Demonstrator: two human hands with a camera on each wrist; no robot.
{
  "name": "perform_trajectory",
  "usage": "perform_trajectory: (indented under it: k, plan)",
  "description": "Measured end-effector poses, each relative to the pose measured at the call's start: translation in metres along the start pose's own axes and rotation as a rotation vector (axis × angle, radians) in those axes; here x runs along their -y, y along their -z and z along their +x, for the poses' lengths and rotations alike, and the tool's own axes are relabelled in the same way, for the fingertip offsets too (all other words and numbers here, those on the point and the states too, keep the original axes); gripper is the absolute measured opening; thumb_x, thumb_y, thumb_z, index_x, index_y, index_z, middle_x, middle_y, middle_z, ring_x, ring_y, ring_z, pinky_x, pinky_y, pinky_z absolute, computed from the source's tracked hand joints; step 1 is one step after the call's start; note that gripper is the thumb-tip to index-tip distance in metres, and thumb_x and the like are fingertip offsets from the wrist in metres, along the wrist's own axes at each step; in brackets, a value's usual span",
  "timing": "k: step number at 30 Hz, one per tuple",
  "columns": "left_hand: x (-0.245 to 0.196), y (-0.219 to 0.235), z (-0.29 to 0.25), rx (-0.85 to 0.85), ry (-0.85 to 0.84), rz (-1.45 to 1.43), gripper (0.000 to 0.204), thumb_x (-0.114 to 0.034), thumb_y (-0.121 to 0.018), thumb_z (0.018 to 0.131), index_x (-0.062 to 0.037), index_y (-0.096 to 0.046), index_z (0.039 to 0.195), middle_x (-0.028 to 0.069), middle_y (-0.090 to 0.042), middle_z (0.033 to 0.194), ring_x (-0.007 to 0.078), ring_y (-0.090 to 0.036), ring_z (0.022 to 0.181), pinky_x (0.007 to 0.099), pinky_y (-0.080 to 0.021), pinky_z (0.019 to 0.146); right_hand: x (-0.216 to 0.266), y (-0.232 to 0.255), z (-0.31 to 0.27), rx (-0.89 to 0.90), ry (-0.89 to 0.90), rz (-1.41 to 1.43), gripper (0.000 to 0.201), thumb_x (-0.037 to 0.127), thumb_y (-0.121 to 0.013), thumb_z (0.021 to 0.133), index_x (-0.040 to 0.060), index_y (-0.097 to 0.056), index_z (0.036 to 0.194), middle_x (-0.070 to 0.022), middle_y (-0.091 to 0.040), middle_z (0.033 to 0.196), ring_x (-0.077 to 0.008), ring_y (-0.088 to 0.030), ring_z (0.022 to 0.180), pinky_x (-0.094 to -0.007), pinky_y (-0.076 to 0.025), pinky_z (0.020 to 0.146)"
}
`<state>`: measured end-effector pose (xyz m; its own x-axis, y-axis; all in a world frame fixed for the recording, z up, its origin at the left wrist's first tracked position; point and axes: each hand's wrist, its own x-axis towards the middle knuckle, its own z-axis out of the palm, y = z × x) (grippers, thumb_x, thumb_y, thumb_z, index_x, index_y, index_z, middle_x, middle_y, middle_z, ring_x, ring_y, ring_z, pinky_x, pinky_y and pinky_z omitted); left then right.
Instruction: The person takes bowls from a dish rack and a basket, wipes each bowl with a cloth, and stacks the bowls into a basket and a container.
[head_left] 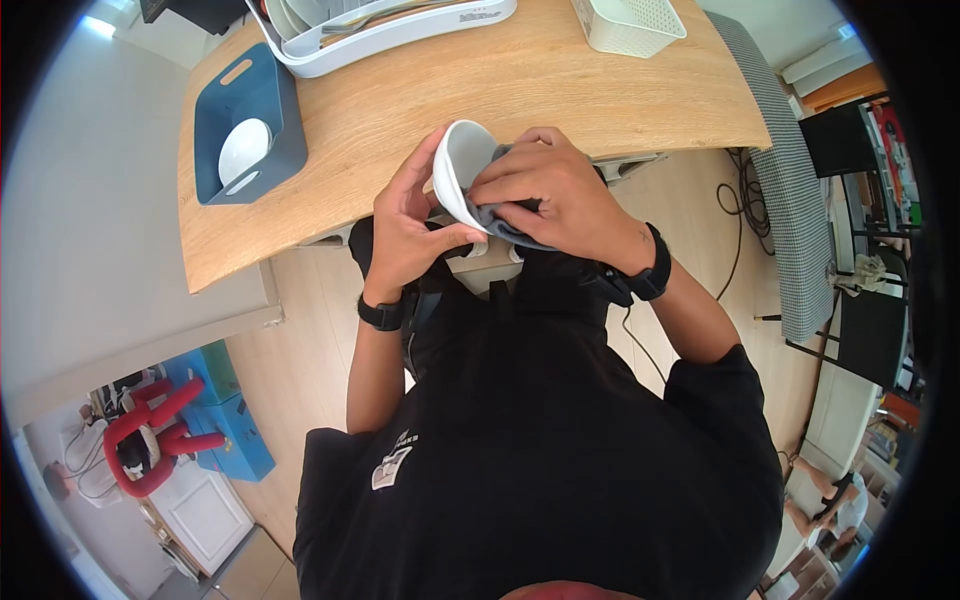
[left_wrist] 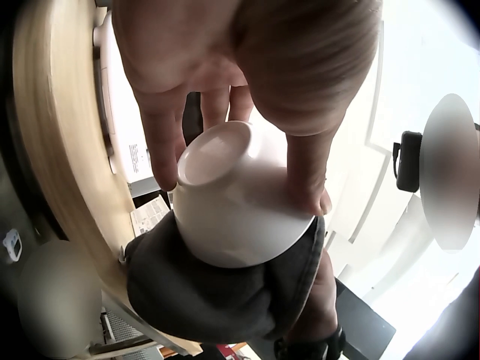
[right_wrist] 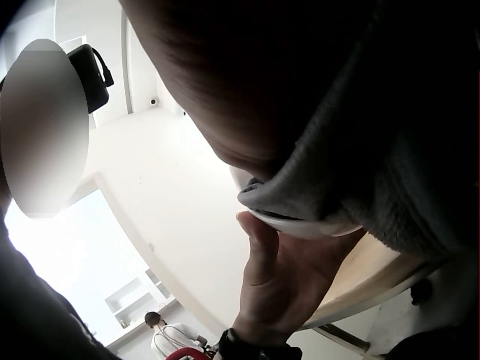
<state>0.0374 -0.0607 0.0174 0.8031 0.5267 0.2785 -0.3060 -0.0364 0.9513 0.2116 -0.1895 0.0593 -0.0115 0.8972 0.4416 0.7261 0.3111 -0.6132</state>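
Observation:
A white bowl [head_left: 452,176] is held tilted on its side over the table's near edge. My left hand [head_left: 408,222] grips it from the outside, thumb near the lower rim and fingers spread along the far side. In the left wrist view the bowl's foot ring [left_wrist: 217,154] faces the palm. With my right hand [head_left: 548,192] I hold a dark grey cloth [head_left: 510,228] bunched against the bowl's inside and rim. The cloth [left_wrist: 217,289] spreads past the bowl's mouth in the left wrist view. The right fingertips are partly hidden in the cloth's folds.
On the wooden table [head_left: 420,90], a blue-grey bin [head_left: 285,125] at the left contains a white bowl [head_left: 245,148]. A white dish rack [head_left: 400,38] with plates and utensils stands at the back, a white perforated basket [head_left: 630,28] at the back right. Cables [head_left: 742,205] lie on the floor.

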Motion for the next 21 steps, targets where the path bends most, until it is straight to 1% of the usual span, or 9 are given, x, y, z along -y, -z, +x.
perform_trajectory:
  k: [5, 7, 10, 12, 14, 17, 19, 20, 21]
  plan:
    - [-0.001, -0.008, 0.001, 0.035, 0.022, 0.049, 0.114, -0.013, -0.099, 0.058, 0.0009, -0.037, 0.153, 0.0173, -0.050, 0.149, 0.0273, -0.052, 0.136, 0.0433, -0.046, 0.111, -0.006, -0.002, -0.001, -0.141, -0.020, 0.042, 0.020, 0.009, -0.074, 0.079, 0.0142, -0.078, 0.097, 0.0014, -0.074, 0.099, -0.0190, -0.065, 0.093, -0.0370, -0.038, 0.097]
    - [-0.002, -0.014, -0.001, 0.054, 0.020, 0.079, 0.115, -0.014, -0.099, 0.058, 0.0003, -0.037, 0.153, 0.0174, -0.051, 0.147, 0.0268, -0.053, 0.134, 0.0428, -0.046, 0.111, -0.006, 0.001, -0.002, -0.199, -0.015, -0.128, 0.019, 0.009, -0.074, 0.079, 0.0145, -0.078, 0.097, 0.0009, -0.074, 0.099, -0.0197, -0.065, 0.094, -0.0377, -0.039, 0.097]
    - [-0.006, -0.021, -0.005, -0.016, 0.011, 0.011, 0.111, -0.018, -0.099, 0.061, -0.0013, -0.038, 0.153, 0.0174, -0.056, 0.143, 0.0260, -0.056, 0.131, 0.0419, -0.045, 0.111, -0.008, 0.002, -0.001, -0.183, -0.027, -0.277, 0.018, 0.009, -0.074, 0.080, 0.0145, -0.078, 0.096, 0.0011, -0.074, 0.100, -0.0199, -0.064, 0.096, -0.0382, -0.039, 0.098]
    - [-0.003, -0.018, -0.006, 0.038, 0.036, 0.162, 0.108, -0.020, -0.096, 0.066, -0.0031, -0.036, 0.154, 0.0177, -0.055, 0.143, 0.0265, -0.056, 0.130, 0.0411, -0.045, 0.110, -0.012, 0.002, -0.001, -0.189, -0.042, -0.300, 0.017, 0.010, -0.074, 0.080, 0.0143, -0.078, 0.096, 0.0010, -0.074, 0.100, -0.0206, -0.064, 0.095, -0.0398, -0.039, 0.098]
    - [-0.004, -0.016, -0.008, 0.054, 0.041, 0.176, 0.105, -0.021, -0.095, 0.069, -0.0035, -0.035, 0.154, 0.0170, -0.053, 0.144, 0.0264, -0.057, 0.130, 0.0407, -0.046, 0.109, -0.014, 0.002, -0.002, -0.197, -0.054, -0.323, 0.015, 0.010, -0.074, 0.081, 0.0140, -0.078, 0.096, 0.0008, -0.074, 0.101, -0.0212, -0.065, 0.094, -0.0415, -0.039, 0.099]
    - [-0.002, -0.011, -0.010, 0.024, 0.030, 0.107, 0.099, -0.021, -0.092, 0.073, -0.0046, -0.034, 0.152, 0.0152, -0.051, 0.144, 0.0259, -0.056, 0.129, 0.0402, -0.046, 0.108, -0.019, 0.004, -0.005, -0.241, -0.101, -0.257, 0.017, 0.007, -0.072, 0.083, 0.0110, -0.077, 0.099, -0.0025, -0.075, 0.098, -0.0248, -0.066, 0.089, -0.0413, -0.046, 0.093]
    - [-0.003, -0.011, -0.010, -0.018, 0.011, 0.023, 0.096, -0.020, -0.091, 0.075, -0.0052, -0.034, 0.151, 0.0141, -0.050, 0.143, 0.0254, -0.056, 0.128, 0.0399, -0.046, 0.107, -0.025, 0.008, -0.011, -0.285, -0.314, 0.047, 0.023, 0.002, -0.069, 0.086, 0.0080, -0.076, 0.107, -0.0080, -0.075, 0.095, -0.0244, -0.069, 0.083, -0.0369, -0.053, 0.082]
    - [-0.003, -0.013, -0.011, -0.085, 0.010, -0.100, 0.091, -0.022, -0.089, 0.078, -0.0057, -0.034, 0.149, 0.0134, -0.051, 0.139, 0.0251, -0.056, 0.128, 0.0398, -0.047, 0.107, -0.026, 0.007, -0.013, -0.323, -0.384, 0.196, 0.028, -0.001, -0.066, 0.089, 0.0030, -0.074, 0.116, -0.0113, -0.077, 0.097, -0.0174, -0.071, 0.083, -0.0285, -0.055, 0.074]
    - [-0.003, -0.015, -0.011, -0.151, 0.011, -0.223, 0.087, -0.023, -0.087, 0.081, -0.0062, -0.034, 0.147, 0.0127, -0.051, 0.136, 0.0247, -0.055, 0.127, 0.0397, -0.047, 0.106, -0.028, 0.008, -0.013, -0.322, -0.382, 0.195, 0.028, -0.001, -0.066, 0.089, 0.0030, -0.074, 0.116, -0.0113, -0.077, 0.097, -0.0174, -0.071, 0.083, -0.0285, -0.055, 0.074]
